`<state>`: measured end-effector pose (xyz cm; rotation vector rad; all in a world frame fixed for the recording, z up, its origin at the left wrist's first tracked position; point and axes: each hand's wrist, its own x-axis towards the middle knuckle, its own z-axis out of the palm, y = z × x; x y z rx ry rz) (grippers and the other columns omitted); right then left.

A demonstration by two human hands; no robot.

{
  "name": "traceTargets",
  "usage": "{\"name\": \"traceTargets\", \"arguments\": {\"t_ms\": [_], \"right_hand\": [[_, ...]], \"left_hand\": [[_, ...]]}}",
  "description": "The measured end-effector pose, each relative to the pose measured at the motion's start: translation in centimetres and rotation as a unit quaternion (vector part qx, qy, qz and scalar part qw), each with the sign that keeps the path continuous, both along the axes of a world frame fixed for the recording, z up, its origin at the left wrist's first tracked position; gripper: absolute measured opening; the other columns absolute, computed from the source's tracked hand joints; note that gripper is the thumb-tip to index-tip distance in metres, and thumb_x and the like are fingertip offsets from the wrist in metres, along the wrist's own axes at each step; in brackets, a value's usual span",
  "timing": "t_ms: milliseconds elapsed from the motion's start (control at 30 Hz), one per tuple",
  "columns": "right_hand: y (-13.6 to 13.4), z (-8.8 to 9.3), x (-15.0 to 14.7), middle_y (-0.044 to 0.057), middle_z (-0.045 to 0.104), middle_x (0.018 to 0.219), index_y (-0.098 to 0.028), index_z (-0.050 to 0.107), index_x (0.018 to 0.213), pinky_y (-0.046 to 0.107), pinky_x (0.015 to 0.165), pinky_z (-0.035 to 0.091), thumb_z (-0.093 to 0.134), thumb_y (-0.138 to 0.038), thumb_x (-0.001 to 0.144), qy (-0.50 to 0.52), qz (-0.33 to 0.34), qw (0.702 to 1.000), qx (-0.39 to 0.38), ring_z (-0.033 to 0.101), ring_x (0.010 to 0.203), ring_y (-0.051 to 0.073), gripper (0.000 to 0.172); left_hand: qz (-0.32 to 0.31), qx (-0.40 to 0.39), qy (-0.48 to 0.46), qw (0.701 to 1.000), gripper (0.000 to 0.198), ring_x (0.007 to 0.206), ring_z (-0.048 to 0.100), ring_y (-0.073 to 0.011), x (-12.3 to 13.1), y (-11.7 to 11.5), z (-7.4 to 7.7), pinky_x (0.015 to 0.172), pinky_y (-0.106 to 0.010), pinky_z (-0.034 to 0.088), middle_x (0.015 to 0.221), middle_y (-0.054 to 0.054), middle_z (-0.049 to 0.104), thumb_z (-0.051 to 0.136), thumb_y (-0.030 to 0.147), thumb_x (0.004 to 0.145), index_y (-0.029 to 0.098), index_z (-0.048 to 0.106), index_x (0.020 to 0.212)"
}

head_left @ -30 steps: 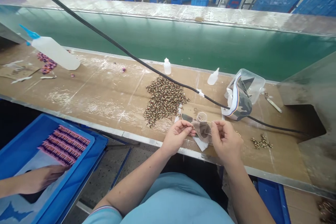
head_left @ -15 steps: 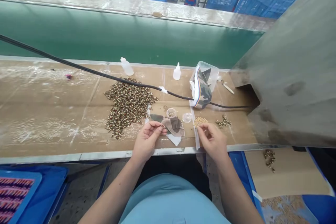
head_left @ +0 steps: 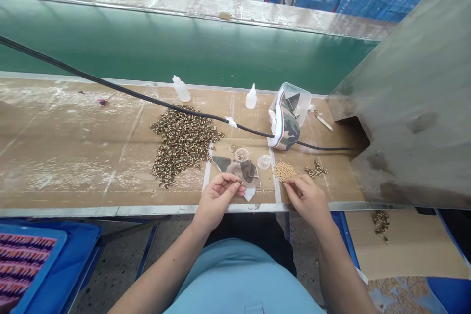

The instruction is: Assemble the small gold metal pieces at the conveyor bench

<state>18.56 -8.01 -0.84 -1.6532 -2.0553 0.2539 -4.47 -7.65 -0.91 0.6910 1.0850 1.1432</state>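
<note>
My left hand (head_left: 218,195) hovers at the bench's front edge, its fingers pinched on a tiny leopard-print piece. My right hand (head_left: 306,197) reaches to a small heap of tan beads (head_left: 284,170), fingertips pinched at its near edge; what they hold is too small to see. Between the hands lies a camouflage cloth scrap (head_left: 241,170) on white paper. Two small clear cups (head_left: 241,155) stand just behind it. A large pile of leopard-print pieces (head_left: 180,143) spreads to the left.
A black cable (head_left: 110,87) crosses the cardboard-covered bench (head_left: 73,152). Two small squeeze bottles (head_left: 181,89) and a clear tub with striped ribbon (head_left: 289,117) stand at the back. A green conveyor (head_left: 184,49) runs behind. A grey metal housing (head_left: 415,108) fills the right. A blue tray (head_left: 25,260) sits low left.
The view has swung right, away from the neighbour's tray. My right hand left the cloth scrap and moved right to the bead heap. My left hand stays pinched near the scrap.
</note>
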Motion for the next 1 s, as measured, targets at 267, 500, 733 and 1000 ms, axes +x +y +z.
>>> {"name": "traceTargets", "arguments": {"t_ms": [267, 500, 733, 1000], "right_hand": [[-0.11, -0.6, 0.09, 0.004, 0.065, 0.082, -0.022, 0.065, 0.083, 0.025, 0.055, 0.045, 0.043, -0.037, 0.092, -0.032, -0.01, 0.999, -0.007, 0.062, 0.07, 0.015, 0.029], [-0.04, -0.22, 0.25, 0.004, 0.064, 0.084, -0.023, 0.066, 0.087, 0.026, 0.063, 0.05, 0.041, -0.035, 0.093, 0.011, 0.035, 0.999, -0.029, 0.064, 0.076, 0.015, 0.028], [-0.16, -0.32, 0.46, 0.004, 0.064, 0.083, -0.022, 0.064, 0.083, 0.025, 0.055, 0.047, 0.045, -0.04, 0.091, 0.028, -0.004, 0.999, -0.036, 0.061, 0.068, 0.015, 0.028], [-0.11, -0.59, -0.05, 0.003, 0.065, 0.081, -0.022, 0.063, 0.082, 0.025, 0.055, 0.046, 0.045, -0.037, 0.091, 0.014, 0.005, 1.0, -0.018, 0.062, 0.067, 0.014, 0.025]], "left_hand": [[-0.008, -0.013, 0.0, 1.0, 0.029, 0.061, 0.064, -0.0128, 0.01, -0.09, -0.33, 0.068, -0.028, 0.055, 0.064, -0.002, 0.066, 0.076, 0.036, 0.065, 0.015, 0.059, 0.076], [-0.012, -0.018, -0.002, 1.0, 0.03, 0.061, 0.063, -0.0123, -0.04, -0.14, -0.48, 0.068, -0.028, 0.055, 0.064, -0.001, 0.066, 0.076, 0.036, 0.065, 0.015, 0.059, 0.077], [-0.023, -0.011, 0.002, 1.0, 0.029, 0.062, 0.064, -0.0126, -0.19, -0.2, -0.71, 0.068, -0.027, 0.055, 0.065, -0.002, 0.067, 0.075, 0.036, 0.067, 0.015, 0.059, 0.078], [-0.03, -0.016, -0.001, 0.999, 0.028, 0.062, 0.064, -0.0127, -0.26, -0.32, -0.82, 0.069, -0.027, 0.055, 0.065, -0.002, 0.067, 0.074, 0.036, 0.068, 0.015, 0.059, 0.078]]}}
